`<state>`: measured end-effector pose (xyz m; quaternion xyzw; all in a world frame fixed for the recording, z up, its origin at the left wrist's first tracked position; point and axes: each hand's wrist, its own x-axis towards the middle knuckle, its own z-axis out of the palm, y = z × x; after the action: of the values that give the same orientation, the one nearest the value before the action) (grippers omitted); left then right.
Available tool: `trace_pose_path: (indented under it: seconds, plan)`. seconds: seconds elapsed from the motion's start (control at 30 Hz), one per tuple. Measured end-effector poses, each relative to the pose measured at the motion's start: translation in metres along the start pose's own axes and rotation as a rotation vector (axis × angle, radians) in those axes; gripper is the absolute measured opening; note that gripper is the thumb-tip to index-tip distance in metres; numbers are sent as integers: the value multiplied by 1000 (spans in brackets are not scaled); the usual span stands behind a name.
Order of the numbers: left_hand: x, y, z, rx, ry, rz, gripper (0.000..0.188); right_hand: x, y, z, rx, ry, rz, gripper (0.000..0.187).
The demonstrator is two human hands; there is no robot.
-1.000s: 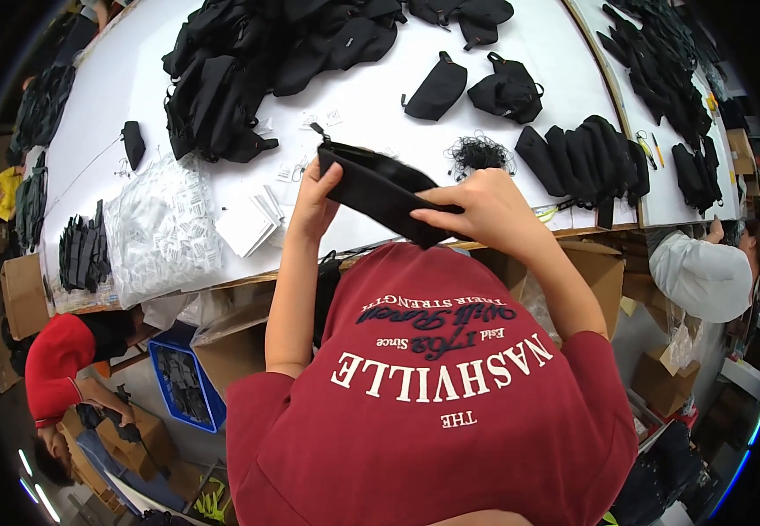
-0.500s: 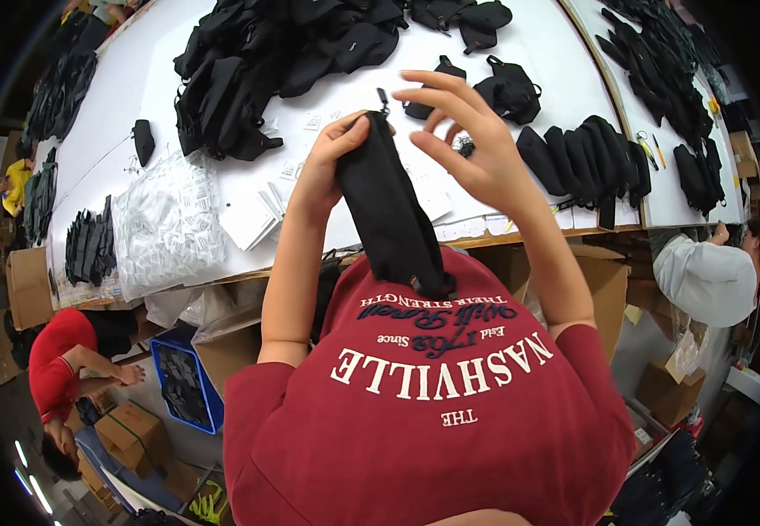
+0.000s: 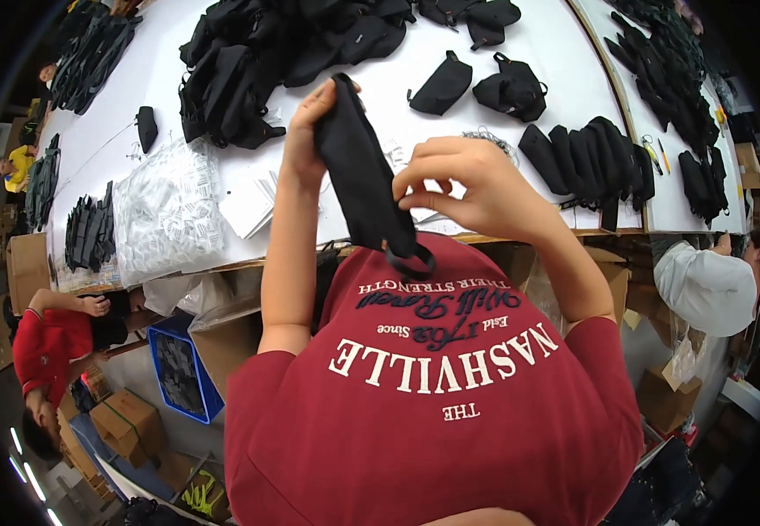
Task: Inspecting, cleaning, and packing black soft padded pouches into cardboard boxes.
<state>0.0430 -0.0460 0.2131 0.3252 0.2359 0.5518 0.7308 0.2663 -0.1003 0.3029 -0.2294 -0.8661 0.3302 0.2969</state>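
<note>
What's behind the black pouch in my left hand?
Around the black pouch I see white tabletop and, at its lower end, the maroon shirt. Whatever it directly covers, including part of your left hand, can't be seen.

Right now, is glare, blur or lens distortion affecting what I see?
Head view: the white table is bright, its edges bowed by the lens; head view: small highlights speckle the clear plastic bag; head view: the black pouch is dark, surface detail faint; head view: left hand and right hand look fairly sharp.
</note>
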Motion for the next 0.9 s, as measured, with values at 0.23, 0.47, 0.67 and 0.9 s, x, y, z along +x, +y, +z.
trace_pose_path:
  seconds: [0.23, 0.47, 0.67, 0.9]
  plan:
    - [5, -3, -11, -68, -46, 78, 34, -14, 1, 0, 104, -114, -3, 10]
    - [-21, -10, 23, -17, 391, 48, 42, -43, 31, 11, 707, 212, 594, 36]
    - [-62, -24, 36, 1153, 65, 391, 81, -94, 84, -3, 1554, 273, 945, 23]
    - [-56, -57, 75, 920, 313, 41, 41, -116, 89, -5, 689, 311, 581, 46]
